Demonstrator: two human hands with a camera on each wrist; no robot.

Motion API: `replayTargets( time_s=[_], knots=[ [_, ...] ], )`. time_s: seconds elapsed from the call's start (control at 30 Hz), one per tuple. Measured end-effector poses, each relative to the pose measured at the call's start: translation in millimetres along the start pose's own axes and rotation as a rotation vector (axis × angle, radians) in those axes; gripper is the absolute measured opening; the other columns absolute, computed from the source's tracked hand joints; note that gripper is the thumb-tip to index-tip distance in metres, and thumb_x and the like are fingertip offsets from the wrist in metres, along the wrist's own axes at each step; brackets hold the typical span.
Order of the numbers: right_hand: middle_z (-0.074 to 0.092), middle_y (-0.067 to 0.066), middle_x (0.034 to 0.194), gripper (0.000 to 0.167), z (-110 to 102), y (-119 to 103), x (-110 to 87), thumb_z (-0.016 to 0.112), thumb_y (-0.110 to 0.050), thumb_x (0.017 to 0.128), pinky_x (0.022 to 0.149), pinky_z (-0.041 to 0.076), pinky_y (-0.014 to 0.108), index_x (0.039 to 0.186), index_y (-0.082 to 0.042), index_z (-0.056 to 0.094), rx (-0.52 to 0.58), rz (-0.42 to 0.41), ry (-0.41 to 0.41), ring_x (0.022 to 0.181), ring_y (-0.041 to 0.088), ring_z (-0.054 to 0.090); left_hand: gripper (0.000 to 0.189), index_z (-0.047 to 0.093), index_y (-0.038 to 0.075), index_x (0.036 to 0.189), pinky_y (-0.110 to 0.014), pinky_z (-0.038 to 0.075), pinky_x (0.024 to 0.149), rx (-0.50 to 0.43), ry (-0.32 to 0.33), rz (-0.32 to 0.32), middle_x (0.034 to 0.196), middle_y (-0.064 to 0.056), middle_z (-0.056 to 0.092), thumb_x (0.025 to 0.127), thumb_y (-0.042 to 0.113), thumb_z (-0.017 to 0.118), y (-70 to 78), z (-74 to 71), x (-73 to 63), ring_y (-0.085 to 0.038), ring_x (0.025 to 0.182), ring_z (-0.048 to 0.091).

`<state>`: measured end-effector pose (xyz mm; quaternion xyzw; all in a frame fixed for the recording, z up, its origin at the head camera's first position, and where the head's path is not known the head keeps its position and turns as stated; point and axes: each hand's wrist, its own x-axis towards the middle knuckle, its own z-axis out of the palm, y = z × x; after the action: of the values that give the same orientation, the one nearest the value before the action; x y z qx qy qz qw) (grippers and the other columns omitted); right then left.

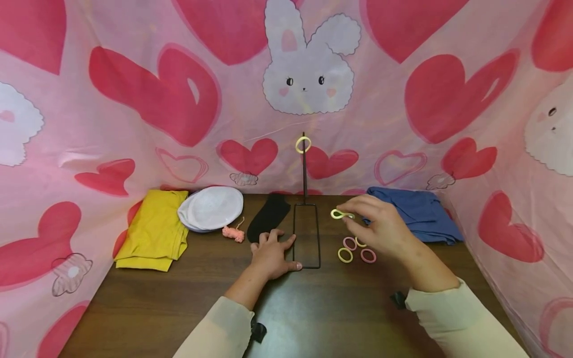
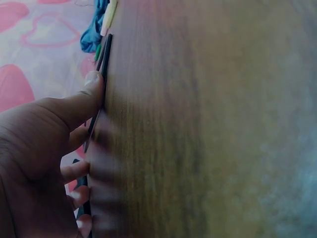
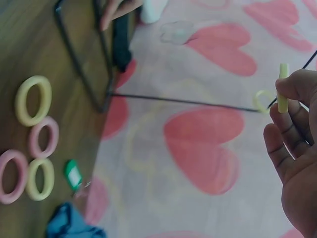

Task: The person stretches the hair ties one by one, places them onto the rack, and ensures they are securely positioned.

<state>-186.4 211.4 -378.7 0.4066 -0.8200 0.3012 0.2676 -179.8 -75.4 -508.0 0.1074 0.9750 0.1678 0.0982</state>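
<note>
My right hand (image 1: 380, 226) pinches a pale yellow hair tie (image 1: 342, 214) between thumb and fingertips, raised above the table. Squeezed a little out of round in the head view, the tie appears edge-on in the right wrist view. My left hand (image 1: 270, 256) presses on the left side of a black wire stand's (image 1: 320, 233) flat rectangular base, fingers spread and thumb at the near corner. From the base's far side rises a thin rod, with another yellow hair tie (image 1: 303, 144) hanging near its top. Pink (image 1: 368, 256) and yellow (image 1: 345, 255) hair ties lie below my right hand.
Left of the stand are a black sock-like cloth (image 1: 270, 216), a coral yarn bundle (image 1: 234, 233), a white round cloth item (image 1: 217, 208) and folded yellow cloth (image 1: 152, 228). Folded blue cloth (image 1: 416, 214) lies back right, near a green tag (image 3: 73, 174). Pink heart-patterned sheeting surrounds the table.
</note>
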Motion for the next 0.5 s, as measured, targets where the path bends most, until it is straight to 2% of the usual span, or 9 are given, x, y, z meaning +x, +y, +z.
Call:
replayTargets(
  time_s=[0.2,0.5],
  knots=[
    [0.075,0.000,0.108,0.031,-2.5,-19.7,20.2,0.079,-0.007,0.082,0.087,0.048,0.024,0.113,-0.012,0.079,0.016,-0.057,0.050,0.100,0.019,0.068,0.087,0.048,0.040,0.155,-0.060,0.031,0.096,0.008,0.006,0.004,0.158,-0.007,0.037,0.079,0.069,0.077,-1.1,1.0,0.4,-0.039,0.140,0.031],
    [0.075,0.000,0.105,0.027,-9.2,-38.9,43.6,0.078,-0.006,0.084,0.067,0.051,0.019,0.111,-0.011,0.080,0.049,-0.121,0.114,0.090,0.013,0.067,0.087,0.048,0.040,0.155,-0.060,0.032,0.096,0.018,0.015,0.006,0.158,-0.007,0.037,0.078,0.070,0.077,-1.9,2.0,1.1,-0.039,0.140,0.031]
  ],
)
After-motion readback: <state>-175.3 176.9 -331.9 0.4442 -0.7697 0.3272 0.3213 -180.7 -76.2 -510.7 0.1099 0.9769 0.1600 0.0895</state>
